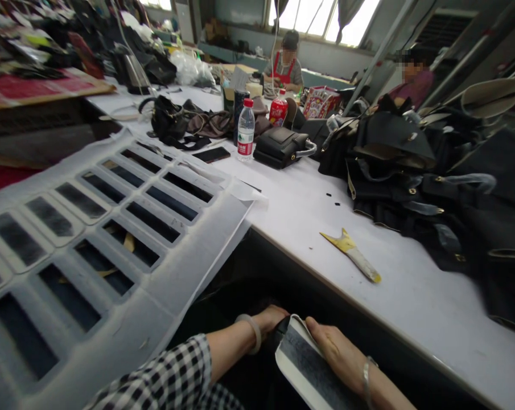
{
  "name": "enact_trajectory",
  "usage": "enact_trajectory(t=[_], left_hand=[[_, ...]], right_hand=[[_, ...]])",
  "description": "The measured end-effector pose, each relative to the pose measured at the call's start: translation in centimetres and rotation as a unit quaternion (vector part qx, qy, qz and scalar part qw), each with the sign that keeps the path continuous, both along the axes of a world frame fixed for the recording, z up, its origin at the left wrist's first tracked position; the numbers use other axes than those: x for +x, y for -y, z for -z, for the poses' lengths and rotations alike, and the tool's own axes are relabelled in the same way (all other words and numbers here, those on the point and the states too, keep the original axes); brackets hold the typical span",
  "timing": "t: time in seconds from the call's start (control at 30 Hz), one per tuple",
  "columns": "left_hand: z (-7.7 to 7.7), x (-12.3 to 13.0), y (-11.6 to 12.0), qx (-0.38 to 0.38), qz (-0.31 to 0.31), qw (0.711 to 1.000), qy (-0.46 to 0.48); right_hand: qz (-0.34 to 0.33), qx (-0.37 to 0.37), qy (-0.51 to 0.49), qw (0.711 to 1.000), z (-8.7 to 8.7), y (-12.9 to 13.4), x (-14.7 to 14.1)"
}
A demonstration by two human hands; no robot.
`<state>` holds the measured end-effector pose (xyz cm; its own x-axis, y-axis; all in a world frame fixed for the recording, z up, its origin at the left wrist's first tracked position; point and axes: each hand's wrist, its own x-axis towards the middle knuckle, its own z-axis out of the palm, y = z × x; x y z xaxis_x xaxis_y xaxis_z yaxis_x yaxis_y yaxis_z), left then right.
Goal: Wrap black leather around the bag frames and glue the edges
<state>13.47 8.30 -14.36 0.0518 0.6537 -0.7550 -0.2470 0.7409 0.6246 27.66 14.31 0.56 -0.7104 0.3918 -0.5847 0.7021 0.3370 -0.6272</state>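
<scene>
Low in the head view, my right hand [336, 347] is closed on the right side of a pale-edged panel [302, 364] with a dark grey middle, its thumb along the top edge. My left hand [272, 319] is at the panel's upper left corner, beside a small black part; its fingers are mostly hidden, so its grip cannot be made out. At the left lies a white sheet [155, 319] with rows of long slots, some holding pale-framed dark pieces. A yellow and grey tool [353, 256] rests on the white table [402, 279].
Black bags [411, 165] are piled at the right. Farther back stand a clear bottle [246, 131] with a red cap, a red bottle [278, 109], a black bag [280, 146] and a phone [211, 154]. Two people sit beyond the table. The table's edge runs in front of my hands.
</scene>
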Motion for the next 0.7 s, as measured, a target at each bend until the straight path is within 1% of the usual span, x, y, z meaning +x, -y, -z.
enact_trajectory(t=[0.1, 0.17, 0.27, 0.33, 0.37, 0.4, 0.47, 0.57, 0.63, 0.7], left_hand=[[-0.6, -0.2, -0.9, 0.011, 0.02, 0.998, -0.054], [-0.9, -0.2, -1.2, 0.016, 0.038, 0.996, -0.074], [-1.4, -0.3, -1.1, 0.018, 0.076, 0.992, -0.094], [-2.3, -0.8, -1.1, 0.024, 0.116, 0.987, -0.111], [-3.1, -1.2, -1.3, 0.03, 0.139, 0.982, -0.122], [-4.0, -1.8, -1.5, 0.041, 0.161, 0.977, -0.134], [-6.6, -3.1, -2.2, 0.075, 0.201, 0.964, -0.157], [-11.4, -4.8, -3.2, 0.147, 0.257, 0.941, -0.166], [-14.4, -5.3, -3.6, 0.174, 0.322, 0.915, -0.17], [-16.4, -5.3, -3.8, 0.183, 0.385, 0.884, -0.191]], right_hand=[[-0.018, -0.029, -0.022, 0.999, -0.3, -0.2, -0.2], [-0.03, -0.023, -0.027, 0.999, -0.5, -0.2, -0.4], [-0.044, 0.031, -0.003, 0.999, -0.6, 0.0, -0.7], [-0.049, 0.07, 0.018, 0.996, -0.8, 0.2, -0.8], [-0.051, 0.083, 0.025, 0.995, -0.9, 0.3, -0.8], [-0.052, 0.09, 0.028, 0.994, -1.0, 0.3, -0.8], [-0.054, 0.09, 0.026, 0.994, -1.1, 0.1, -0.5], [-0.057, 0.072, 0.009, 0.996, -1.2, -0.4, 0.7], [-0.055, 0.058, 0.002, 0.997, -1.3, -0.7, 1.8], [-0.053, 0.043, 0.003, 0.998, -1.7, -0.9, 3.2]])
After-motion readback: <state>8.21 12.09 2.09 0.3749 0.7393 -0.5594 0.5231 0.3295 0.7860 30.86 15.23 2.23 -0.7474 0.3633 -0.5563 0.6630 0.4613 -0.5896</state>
